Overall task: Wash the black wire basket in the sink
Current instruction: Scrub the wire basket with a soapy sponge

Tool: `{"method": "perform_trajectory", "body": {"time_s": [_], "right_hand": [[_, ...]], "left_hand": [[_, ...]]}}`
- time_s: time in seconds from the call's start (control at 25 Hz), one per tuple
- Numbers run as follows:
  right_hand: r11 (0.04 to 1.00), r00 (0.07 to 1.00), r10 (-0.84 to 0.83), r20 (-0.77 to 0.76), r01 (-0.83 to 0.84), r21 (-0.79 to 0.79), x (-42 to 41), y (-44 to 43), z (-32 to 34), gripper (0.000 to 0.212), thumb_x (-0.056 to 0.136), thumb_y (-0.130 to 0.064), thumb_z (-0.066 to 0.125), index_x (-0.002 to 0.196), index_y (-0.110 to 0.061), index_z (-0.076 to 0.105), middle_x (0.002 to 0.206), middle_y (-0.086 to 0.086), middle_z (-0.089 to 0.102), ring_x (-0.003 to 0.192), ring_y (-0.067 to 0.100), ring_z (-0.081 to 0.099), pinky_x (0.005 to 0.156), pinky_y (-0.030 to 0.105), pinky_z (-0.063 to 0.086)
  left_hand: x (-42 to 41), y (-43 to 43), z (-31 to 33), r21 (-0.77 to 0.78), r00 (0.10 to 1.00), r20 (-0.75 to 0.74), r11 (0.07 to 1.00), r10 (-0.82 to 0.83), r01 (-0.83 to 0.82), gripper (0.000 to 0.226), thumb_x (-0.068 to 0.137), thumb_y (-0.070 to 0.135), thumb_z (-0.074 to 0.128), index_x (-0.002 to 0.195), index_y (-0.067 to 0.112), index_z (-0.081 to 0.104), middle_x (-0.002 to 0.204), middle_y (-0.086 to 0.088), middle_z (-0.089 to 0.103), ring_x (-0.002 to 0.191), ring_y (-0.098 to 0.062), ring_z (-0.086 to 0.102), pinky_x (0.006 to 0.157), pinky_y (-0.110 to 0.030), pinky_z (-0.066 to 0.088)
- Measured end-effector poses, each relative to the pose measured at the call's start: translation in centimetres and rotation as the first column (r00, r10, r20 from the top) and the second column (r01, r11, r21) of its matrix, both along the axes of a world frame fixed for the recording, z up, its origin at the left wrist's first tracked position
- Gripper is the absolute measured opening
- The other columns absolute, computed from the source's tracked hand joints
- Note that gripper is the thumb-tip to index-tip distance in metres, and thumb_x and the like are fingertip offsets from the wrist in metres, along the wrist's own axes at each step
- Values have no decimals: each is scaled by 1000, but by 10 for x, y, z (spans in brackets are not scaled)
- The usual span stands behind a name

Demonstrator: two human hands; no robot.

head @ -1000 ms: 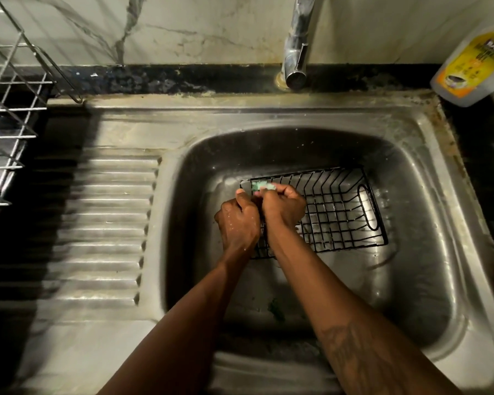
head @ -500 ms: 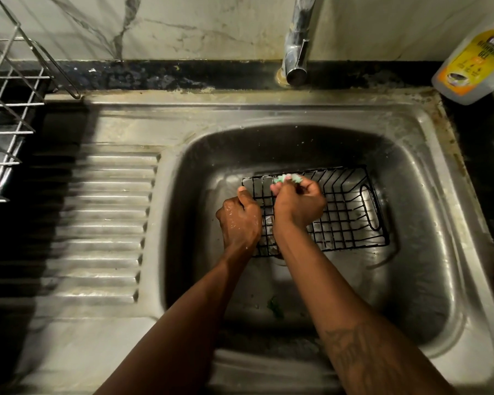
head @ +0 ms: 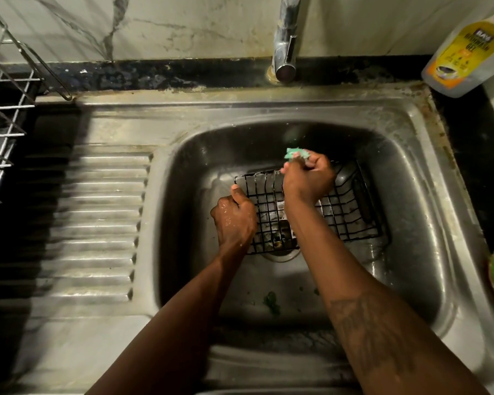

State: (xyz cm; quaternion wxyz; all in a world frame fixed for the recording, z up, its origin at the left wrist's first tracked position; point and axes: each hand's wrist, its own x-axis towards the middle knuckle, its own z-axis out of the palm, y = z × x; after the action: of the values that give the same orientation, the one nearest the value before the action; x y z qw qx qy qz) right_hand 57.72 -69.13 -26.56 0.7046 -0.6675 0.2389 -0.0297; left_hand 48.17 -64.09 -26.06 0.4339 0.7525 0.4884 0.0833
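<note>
Here, left grip [head: 234, 220] clenches the basket [head: 348, 220] at a covered corner; right grip [head: 308, 181] pinches a blurry scrubber [head: 295, 155].

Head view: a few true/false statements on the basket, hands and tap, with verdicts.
1. The left hand grips the black wire basket at its left end. True.
2. The right hand holds a green scrubber. True.
3. Water streams from the tap. False: no stream is visible.
4. The basket sits on the draining board. False: it lies in the sink basin, over the drain.
</note>
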Motion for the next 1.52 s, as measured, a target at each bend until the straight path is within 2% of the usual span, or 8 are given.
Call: {"method": "perform_trajectory", "body": {"time_s": [0.2,0.4,0.52,0.72,0.96,1.08,1.24,1.52], "right_hand": [[984,995,-93,-20,95,148,1,-26,1,15,90,5,62,97,-8,61,89,17,70,60,16,68,58,34,61],[984,921,154,-358,-109,142,-21,-19,-27,27,94,-3,58,120,-8,60,103,11,71,84,19,75,66,33,64],[986,914,103,-393,-42,160,-15,-11,-31,23,82,3,71,102,-8,71,89,5,74,69,9,69,55,18,53],[829,876,-10,-483,277,486,-12,-13,-11,9,84,-1,75,91,-4,70,86,6,72,73,13,70,73,23,61],[994,896,16,-444,34,106,-11,-16,-29,17,79,-1,80,93,-9,76,81,2,76,70,9,73,48,13,50],[998,862,5,-507,29,60,-6,-32,-32,13,87,-14,75,100,-15,73,87,0,73,75,8,70,33,12,41],[966,930,-87,-358,167,199,3,-34,-16,21,85,-4,76,102,-16,77,85,0,76,71,6,73,65,22,61],[991,897,-101,-431,129,36,5,-39,-38,20,76,0,82,91,-10,74,83,5,75,74,16,76,62,24,62]], "left_hand": [[-1,0,2,-6,1000,29,1000,-5,6,59,107,35,29,64,8,59,62,-4,54,61,-18,52,62,-26,38],[-1,-4,7,-13,1000,28,1000,0,0,59,107,34,29,63,9,59,63,-6,57,67,-21,57,71,-33,42],[0,-5,7,8,999,21,1000,28,-28,54,108,32,30,87,-1,67,94,-26,66,97,-37,61,86,-38,44],[1,-3,2,-32,998,28,998,51,-50,56,107,36,30,79,2,64,93,-26,65,88,-33,60,83,-37,46],[0,-6,11,8,1000,9,1000,13,-13,55,108,31,30,58,13,42,58,3,38,57,-2,34,67,-26,32],[1,-2,5,35,999,31,999,21,-22,58,107,33,31,54,16,46,56,2,45,58,-13,46,73,-35,47],[3,-4,2,31,999,24,999,24,-25,55,108,30,32,54,18,40,55,3,41,57,-13,43,70,-29,36],[2,-3,-5,52,1000,22,999,-8,7,63,108,31,29,51,10,47,47,-1,48,46,-12,47,48,-24,33]]}}
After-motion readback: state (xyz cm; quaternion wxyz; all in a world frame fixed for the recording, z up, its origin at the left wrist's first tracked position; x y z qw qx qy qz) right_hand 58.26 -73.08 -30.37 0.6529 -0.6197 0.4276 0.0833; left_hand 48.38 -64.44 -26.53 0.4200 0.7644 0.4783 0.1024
